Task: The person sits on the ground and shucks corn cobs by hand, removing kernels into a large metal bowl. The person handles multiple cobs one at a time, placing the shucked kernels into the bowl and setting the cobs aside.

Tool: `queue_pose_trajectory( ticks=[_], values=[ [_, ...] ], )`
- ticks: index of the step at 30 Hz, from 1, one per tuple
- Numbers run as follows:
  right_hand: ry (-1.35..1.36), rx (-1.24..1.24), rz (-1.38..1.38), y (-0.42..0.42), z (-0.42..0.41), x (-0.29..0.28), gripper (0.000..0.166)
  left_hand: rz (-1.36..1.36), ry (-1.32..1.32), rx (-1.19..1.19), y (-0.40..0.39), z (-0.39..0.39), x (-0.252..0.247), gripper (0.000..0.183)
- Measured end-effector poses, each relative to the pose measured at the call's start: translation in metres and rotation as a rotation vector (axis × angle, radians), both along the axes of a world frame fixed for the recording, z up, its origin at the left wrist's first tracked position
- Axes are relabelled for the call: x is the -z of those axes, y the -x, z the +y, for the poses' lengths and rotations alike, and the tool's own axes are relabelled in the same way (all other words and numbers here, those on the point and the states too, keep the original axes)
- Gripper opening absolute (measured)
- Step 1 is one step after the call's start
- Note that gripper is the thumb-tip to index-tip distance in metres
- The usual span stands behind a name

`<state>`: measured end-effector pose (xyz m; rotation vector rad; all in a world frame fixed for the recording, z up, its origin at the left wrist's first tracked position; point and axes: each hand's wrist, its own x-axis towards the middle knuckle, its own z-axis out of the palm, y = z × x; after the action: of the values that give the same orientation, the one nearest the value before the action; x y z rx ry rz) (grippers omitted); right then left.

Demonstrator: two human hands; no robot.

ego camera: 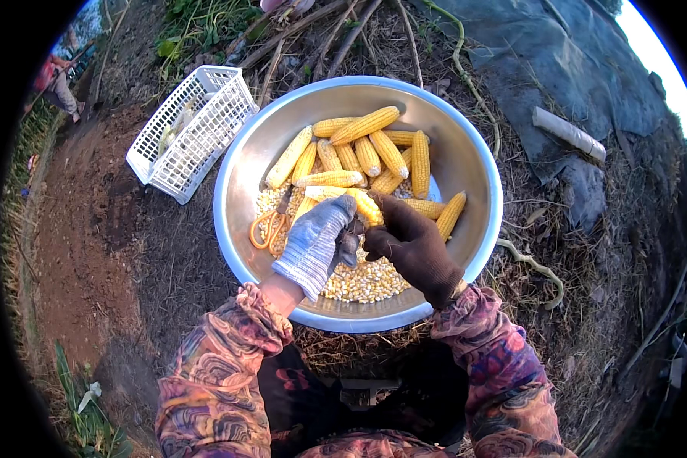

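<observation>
A wide metal basin (358, 324) stands before me, with several yellow corn cobs (366, 125) heaped in its far half and loose corn kernels (367, 283) at its near side. My left hand (318, 243), in a blue-grey knit glove, is shut on a corn cob (367, 207) over the kernels. My right hand (415, 246), in a dark brown glove, touches that cob's right side with bent fingers; whether it grips the cob is hidden. Orange-handled scissors (268, 230) lie in the basin to the left of my left hand, handles towards me, blades partly among cobs.
A white plastic basket (192, 134) holding some husk-like matter sits left of the basin. Dry sticks (352, 37) lie beyond it. At the right are a dark sheet (584, 74) and a pale tube (569, 133). Another person (57, 86) is at the far left.
</observation>
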<state>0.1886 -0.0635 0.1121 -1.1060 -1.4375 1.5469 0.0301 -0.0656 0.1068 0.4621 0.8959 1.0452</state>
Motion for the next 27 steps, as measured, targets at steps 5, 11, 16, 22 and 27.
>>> queue_pose_trajectory(
  ticks=[5,11,16,22,27],
  values=[
    [0.008,0.005,-0.061,-0.001,-0.003,0.001,0.04,0.124,-0.092,0.049,0.001,0.0,0.005,0.013],
    [-0.155,0.004,-0.225,-0.007,-0.004,0.014,0.043,0.249,-0.075,0.076,-0.001,-0.003,-0.001,0.009],
    [-0.138,0.017,-0.206,-0.005,-0.006,0.009,0.042,0.158,-0.037,0.069,-0.002,-0.002,0.002,0.008],
    [-0.279,0.094,-0.242,-0.009,-0.004,0.013,0.042,-0.089,-0.033,0.081,-0.002,-0.001,0.004,0.016],
    [-0.31,0.103,-0.397,-0.009,-0.007,0.009,0.044,0.198,-0.11,0.136,-0.009,-0.001,-0.002,0.017]
  ],
)
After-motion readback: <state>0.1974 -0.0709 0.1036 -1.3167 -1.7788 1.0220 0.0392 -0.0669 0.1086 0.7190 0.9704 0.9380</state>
